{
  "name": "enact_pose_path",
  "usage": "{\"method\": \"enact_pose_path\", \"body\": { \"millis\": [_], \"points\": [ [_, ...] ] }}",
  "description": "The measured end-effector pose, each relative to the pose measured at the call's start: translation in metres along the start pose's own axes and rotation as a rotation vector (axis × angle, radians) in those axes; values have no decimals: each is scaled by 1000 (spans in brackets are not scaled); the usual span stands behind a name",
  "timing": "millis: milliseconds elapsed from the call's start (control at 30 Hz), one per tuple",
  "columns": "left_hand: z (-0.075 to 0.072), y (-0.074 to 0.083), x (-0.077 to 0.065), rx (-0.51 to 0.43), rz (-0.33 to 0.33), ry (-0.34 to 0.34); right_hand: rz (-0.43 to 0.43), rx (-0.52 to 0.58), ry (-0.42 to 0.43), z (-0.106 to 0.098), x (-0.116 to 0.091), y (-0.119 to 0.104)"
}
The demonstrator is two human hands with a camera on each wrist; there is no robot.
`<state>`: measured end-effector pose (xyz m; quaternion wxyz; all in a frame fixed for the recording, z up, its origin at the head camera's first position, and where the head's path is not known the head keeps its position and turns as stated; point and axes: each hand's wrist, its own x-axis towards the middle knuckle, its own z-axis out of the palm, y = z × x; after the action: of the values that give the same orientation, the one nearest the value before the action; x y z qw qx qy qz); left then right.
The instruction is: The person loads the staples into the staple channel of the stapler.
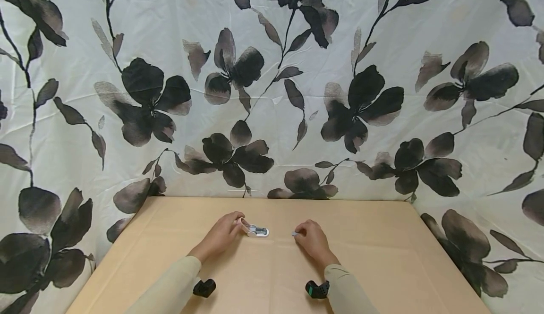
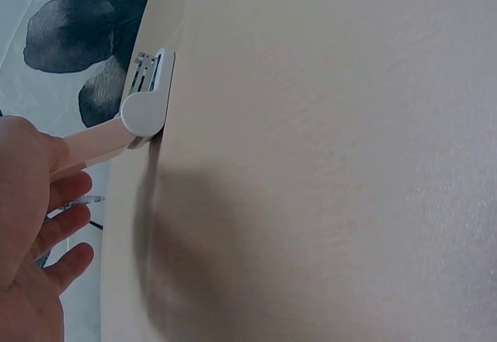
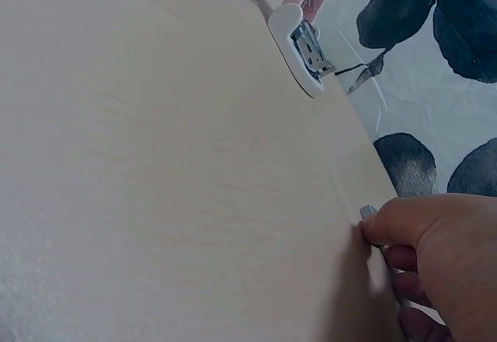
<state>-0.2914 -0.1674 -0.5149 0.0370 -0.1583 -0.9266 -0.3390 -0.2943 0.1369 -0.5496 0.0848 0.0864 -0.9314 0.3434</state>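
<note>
stapler (image 1: pixel 260 232), one, opened: base on the worktop (image 1: pixel 272 276), toward the far edge; left hand (image 1: pixel 223 233) grips its raised pink arm (image 2: pixel 97 141), presumably to keep the channel (image 3: pixel 308 49) exposed. strip (image 1: pixel 294 233), one, grey, possibly staples: nearer the right edge, pinched by right hand (image 1: pixel 313 241), apparently for its smallness.

Toward the table's (image 1: pixel 361 252) far edge, left of centre, the stapler (image 1: pixel 257 232) lies on the tabletop — left hand (image 1: pixel 223 233) at its left end, right hand (image 1: pixel 313 239) with a strip (image 1: pixel 294 233) to its right — cloth (image 1: pixel 293 153) behind that edge.

Room type unclear: floral cloth (image 1: pixel 314 115) behind tan table (image 1: pixel 263 276).
</note>
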Motion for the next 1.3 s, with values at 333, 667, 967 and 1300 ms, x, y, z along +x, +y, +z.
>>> {"method": "enact_pose_path", "body": {
  "millis": [333,667,967,1300],
  "points": [
    [0,2,-1,29,28,6,-8,-6,9,3,0,4],
    [2,3,2,26,3,16,8,11,15,3,5,7],
    [2,3,3,10,1,13,8,30,13,3,6,8],
    [0,5,2,16,-20,13,-11,61,7,1,6,8]
  ]
}}
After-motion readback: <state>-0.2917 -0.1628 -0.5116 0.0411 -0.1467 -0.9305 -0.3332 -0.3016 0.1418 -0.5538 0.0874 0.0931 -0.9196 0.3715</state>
